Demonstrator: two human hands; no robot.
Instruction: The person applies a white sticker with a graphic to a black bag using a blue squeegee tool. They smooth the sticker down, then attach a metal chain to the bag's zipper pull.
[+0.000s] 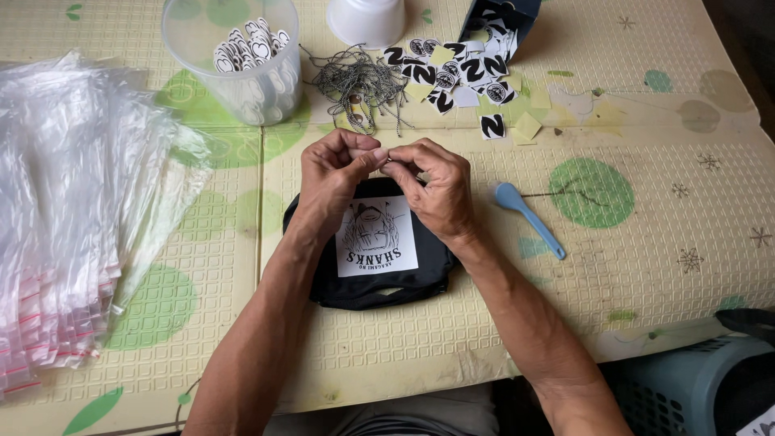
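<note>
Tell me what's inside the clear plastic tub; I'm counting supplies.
The clear plastic tub holds a heap of small white tags with black outlines. Those beneath the top layer are covered, so their number can't be told.

A stack of clear plastic bags [73, 210] lies left; a blue spoon [529, 216] rests right, a white cup [367, 20] above.

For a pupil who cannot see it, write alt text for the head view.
Both hands, left hand and right hand, pinch something tiny above a folded black garment. Clear bags lie left; strings, stickers and a blue spoon lie nearby.
</note>
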